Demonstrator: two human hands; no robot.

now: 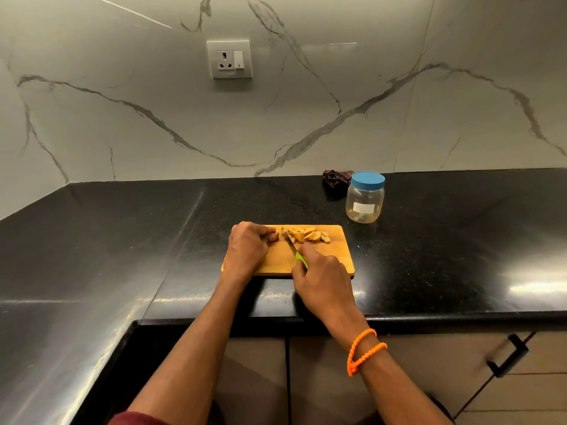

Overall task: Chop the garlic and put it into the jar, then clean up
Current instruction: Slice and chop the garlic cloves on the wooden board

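A wooden cutting board lies on the black counter. Sliced garlic pieces lie in a small heap along its far edge. My left hand pinches an uncut piece at the board's far left. My right hand grips the green handle of a small knife, whose blade points up to the slices and lies just right of the held piece. A clear plastic jar with a blue lid stands closed behind the board to the right.
A dark crumpled cloth lies behind the jar against the marble wall. A wall socket is above. The black counter wraps around to the left. Cabinet doors with a black handle are below the counter edge.
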